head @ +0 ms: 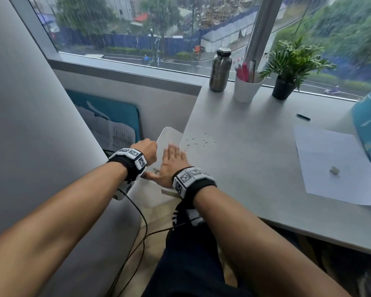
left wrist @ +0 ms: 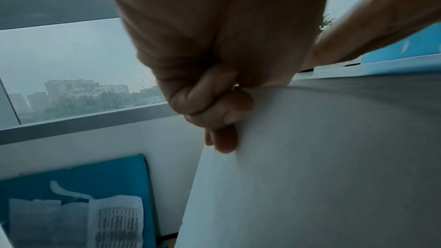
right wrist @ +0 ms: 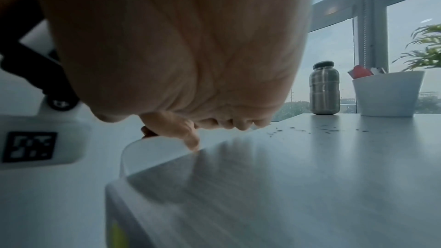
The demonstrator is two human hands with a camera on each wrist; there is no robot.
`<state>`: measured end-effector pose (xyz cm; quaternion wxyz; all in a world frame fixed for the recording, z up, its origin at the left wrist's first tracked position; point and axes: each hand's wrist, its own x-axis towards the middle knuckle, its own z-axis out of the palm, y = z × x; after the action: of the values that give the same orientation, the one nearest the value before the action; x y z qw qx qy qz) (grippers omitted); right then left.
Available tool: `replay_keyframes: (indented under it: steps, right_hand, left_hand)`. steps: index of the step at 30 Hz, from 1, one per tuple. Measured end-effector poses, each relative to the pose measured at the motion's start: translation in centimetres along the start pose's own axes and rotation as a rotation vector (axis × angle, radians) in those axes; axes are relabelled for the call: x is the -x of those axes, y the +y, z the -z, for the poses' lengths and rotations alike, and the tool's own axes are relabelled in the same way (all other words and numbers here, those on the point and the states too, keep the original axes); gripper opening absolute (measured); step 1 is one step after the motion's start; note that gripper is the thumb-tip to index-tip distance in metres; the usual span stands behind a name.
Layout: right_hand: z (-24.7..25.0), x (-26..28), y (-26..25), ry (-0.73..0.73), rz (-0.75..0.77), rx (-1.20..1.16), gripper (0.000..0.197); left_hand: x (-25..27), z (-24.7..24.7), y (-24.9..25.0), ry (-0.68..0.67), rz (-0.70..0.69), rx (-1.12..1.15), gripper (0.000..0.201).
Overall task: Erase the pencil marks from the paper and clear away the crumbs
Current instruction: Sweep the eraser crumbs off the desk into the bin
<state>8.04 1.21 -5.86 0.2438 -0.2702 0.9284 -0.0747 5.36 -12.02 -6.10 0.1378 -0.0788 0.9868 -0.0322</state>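
Nearest, at the table's [head: 255, 168] left edge, the right hand [head: 172, 162] lies flat with fingers straight and together, palm down, reaching past the edge over a white bin [head: 169, 133]; its grip holds nothing. Just beside it, off the table, the left hand [head: 145, 150] has its fingers curled round the bin's rim, the grip closed on the thin white wall, as the left wrist view confirms [left wrist: 210, 101]. The bin is held against the table's left edge, its rim about level with the tabletop.

Beyond the right fingertips, a scatter of dark eraser crumbs [head: 198, 141] lies on the table close to the left edge, apart from the hand.

Toward the right edge, the sheet of paper [head: 334, 163] lies flat, with a small pale eraser [head: 334, 169] resting on it. Whether pencil marks remain on the sheet cannot be told. A dark pen [head: 303, 117] lies just behind the paper.

Along the far edge, by the window, stand a steel bottle [head: 220, 69], a white cup [head: 247, 87] of stationery and a potted plant [head: 291, 67].
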Motion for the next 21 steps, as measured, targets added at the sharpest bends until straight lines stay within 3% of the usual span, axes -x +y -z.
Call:
replay_keyframes:
  steps: [3,6,10,13,17,21]
  right_hand:
    - [1.3,-0.1,2.8,0.045,-0.054,0.002,0.122]
    - [3.5,-0.3,8.2,0.092,-0.202,0.034,0.122]
    - [5.1,-1.0,11.4,0.052,-0.321,0.028,0.120]
    - [4.0,-2.4,8.3,0.014,-0.196,0.067,0.121]
    - [2.1,-2.9,2.6,-0.055,0.106,0.197,0.117]
    - [2.7,-2.1,2.9,0.026,0.140,0.166,0.114]
  left_hand:
    - [-0.1,0.4,-0.4,0.001,-0.014,-0.020,0.028]
    - [-0.3,0.8,-0.6,0.004,-0.029,-0.037,0.028]
    - [-0.4,1.1,-0.9,0.006,-0.053,-0.054,0.026]
    - [-0.6,1.2,-1.4,-0.012,-0.062,-0.065,0.025]
    - [-0.9,1.4,-1.5,-0.003,-0.075,-0.059,0.025]
    - [-1.0,1.4,-1.5,-0.006,-0.082,-0.075,0.025]
